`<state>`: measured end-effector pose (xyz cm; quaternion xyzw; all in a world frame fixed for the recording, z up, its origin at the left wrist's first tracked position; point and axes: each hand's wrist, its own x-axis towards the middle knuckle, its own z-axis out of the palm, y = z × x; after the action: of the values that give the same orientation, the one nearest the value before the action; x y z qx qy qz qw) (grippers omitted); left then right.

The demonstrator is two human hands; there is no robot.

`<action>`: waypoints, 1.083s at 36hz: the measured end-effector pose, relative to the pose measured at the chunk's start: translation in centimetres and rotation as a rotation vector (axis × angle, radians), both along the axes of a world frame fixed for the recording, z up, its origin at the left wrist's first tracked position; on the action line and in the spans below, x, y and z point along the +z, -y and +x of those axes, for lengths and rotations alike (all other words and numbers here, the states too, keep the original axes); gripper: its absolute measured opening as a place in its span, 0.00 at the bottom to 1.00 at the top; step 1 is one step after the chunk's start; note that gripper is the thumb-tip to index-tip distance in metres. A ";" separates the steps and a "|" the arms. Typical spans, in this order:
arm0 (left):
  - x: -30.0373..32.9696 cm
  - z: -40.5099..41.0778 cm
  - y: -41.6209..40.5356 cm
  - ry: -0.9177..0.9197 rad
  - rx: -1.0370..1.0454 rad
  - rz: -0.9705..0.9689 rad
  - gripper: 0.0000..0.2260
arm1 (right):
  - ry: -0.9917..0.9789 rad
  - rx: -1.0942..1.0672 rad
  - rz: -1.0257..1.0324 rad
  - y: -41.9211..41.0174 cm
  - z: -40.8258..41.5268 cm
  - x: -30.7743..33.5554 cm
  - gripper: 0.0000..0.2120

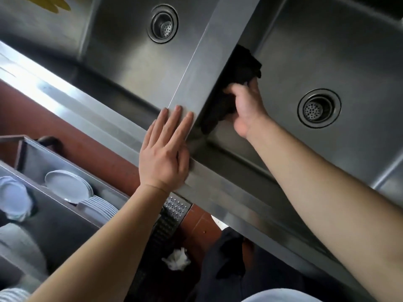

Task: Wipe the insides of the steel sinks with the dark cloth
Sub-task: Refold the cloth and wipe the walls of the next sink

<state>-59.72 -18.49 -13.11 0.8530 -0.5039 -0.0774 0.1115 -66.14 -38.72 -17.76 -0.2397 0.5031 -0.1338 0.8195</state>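
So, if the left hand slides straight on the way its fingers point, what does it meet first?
Nothing, it seems: the left hand lies flat on the steel divider between the sinks, and that strip runs on bare to the picture's edge.

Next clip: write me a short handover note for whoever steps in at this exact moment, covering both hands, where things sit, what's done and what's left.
Left hand: open, flat on the steel divider between the two sinks, bracing.
Right hand: grips the dark cloth and presses it against the right sink's inner wall, just below the divider.
Left sink: nothing in it but its drain strainer; the frame does not tell whether it has been wiped.
Done: cannot be judged from one frame.
Left: likely the rest of the right sink's walls and floor around its drain, and the left sink if still unwiped.
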 end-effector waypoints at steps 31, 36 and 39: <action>2.7 0.6 -0.5 -0.603 0.370 -0.328 0.22 | -0.281 1.142 -0.931 -12.9 -8.8 10.8 0.18; 3.6 1.4 -1.2 -0.834 0.495 -0.394 0.22 | -0.714 1.254 -1.055 -17.0 -7.0 8.8 0.35; 3.3 0.7 -3.1 -0.831 0.464 -0.333 0.23 | -0.864 1.290 -1.205 -19.1 -6.6 7.7 0.39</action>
<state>-59.03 -15.40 -9.78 0.8102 -0.2196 -0.3025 0.4515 -72.69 -19.67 -10.04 -0.8747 0.3797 0.2042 0.2214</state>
